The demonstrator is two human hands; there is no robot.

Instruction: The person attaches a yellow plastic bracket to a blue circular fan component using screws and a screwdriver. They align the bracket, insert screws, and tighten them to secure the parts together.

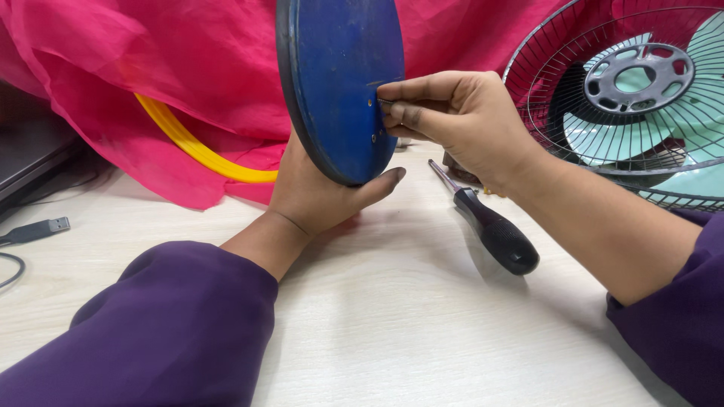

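Note:
A round blue base plate (pixel 335 75) with a dark rim stands on edge above the pale table (pixel 422 332). My left hand (pixel 317 188) cups its lower edge from behind, thumb under the rim. My right hand (pixel 460 113) reaches in from the right, with fingertips pinched on a small screw at the plate's right side. A screwdriver with a black handle (pixel 494 234) lies on the table just below my right wrist, its shaft pointing away from me.
A fan head with a dark wire guard and pale green blades (pixel 641 98) lies at the far right. Pink cloth (pixel 151 83) with a yellow hoop (pixel 192 147) covers the back. A grey cable plug (pixel 38 228) lies at the left edge.

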